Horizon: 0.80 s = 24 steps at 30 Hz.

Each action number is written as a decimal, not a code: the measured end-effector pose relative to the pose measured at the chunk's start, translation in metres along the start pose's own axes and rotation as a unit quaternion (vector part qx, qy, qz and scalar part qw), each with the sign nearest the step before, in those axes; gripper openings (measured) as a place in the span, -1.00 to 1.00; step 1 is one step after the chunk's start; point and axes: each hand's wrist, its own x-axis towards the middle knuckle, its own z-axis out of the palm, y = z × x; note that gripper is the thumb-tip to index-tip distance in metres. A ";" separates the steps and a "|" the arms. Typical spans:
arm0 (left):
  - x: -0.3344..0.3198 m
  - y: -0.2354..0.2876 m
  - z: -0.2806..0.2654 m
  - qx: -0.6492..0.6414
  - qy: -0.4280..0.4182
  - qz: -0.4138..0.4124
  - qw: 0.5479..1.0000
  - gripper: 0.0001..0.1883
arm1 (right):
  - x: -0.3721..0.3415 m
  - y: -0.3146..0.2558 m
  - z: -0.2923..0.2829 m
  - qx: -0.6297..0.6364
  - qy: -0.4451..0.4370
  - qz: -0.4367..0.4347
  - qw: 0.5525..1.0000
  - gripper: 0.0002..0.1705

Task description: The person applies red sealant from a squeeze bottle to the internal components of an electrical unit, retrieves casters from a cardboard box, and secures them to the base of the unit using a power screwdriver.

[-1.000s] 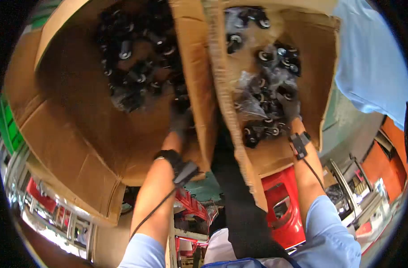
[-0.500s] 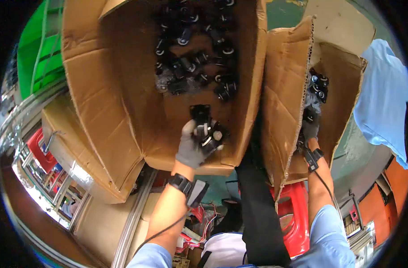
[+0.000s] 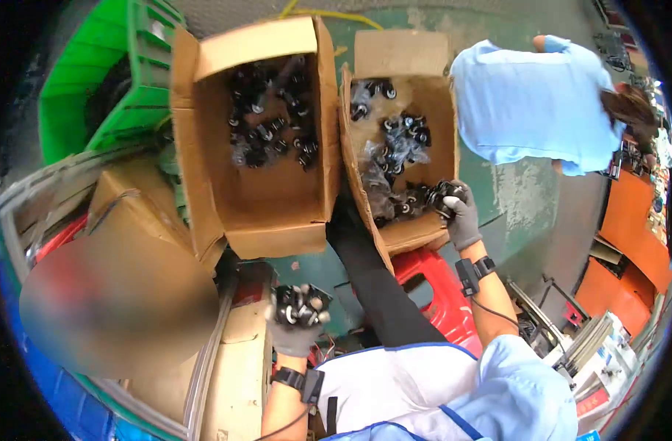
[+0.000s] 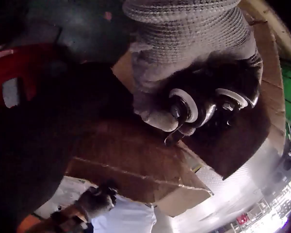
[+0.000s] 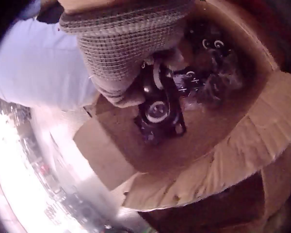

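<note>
In the head view my gloved left hand [image 3: 295,336] is drawn back near my lap, gripping black casters [image 3: 300,306]. The left wrist view shows their pale-ringed wheels [image 4: 185,104] under the curled fingers. My gloved right hand [image 3: 465,220] is over the near right corner of the right cardboard box [image 3: 417,234], holding black casters [image 3: 443,197]. One caster [image 5: 157,110], with its mounting plate downward, shows beneath that glove in the right wrist view. More casters, some in clear plastic bags [image 3: 405,143], lie in this box. The left cardboard box [image 3: 270,206] holds another pile of casters [image 3: 259,140].
A red plastic stool [image 3: 442,298] stands just in front of the right box. Beyond it bends a person in a blue shirt [image 3: 530,103]. On the left are a green bin [image 3: 141,88] and a metal frame edge [image 3: 211,360]. My black-clad leg [image 3: 372,294] reaches between the boxes.
My left hand took casters from the left box and came back out toward my body. My right hand has risen from inside the right box with casters. The head view has pulled back.
</note>
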 end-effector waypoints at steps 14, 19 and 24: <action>-0.317 -0.176 -0.132 0.120 -0.064 0.089 0.987 -0.80 | -0.356 -0.056 0.114 -0.084 -0.624 0.209 0.748 -0.65; -0.424 -0.274 -0.182 -0.193 0.060 0.340 0.918 -0.85 | -0.528 0.011 0.151 -0.427 -0.772 0.157 0.444 -0.60; -0.441 -0.423 -0.224 -0.482 0.270 0.600 0.579 -0.78 | -0.679 0.093 0.103 -0.603 -0.779 0.164 0.052 -0.68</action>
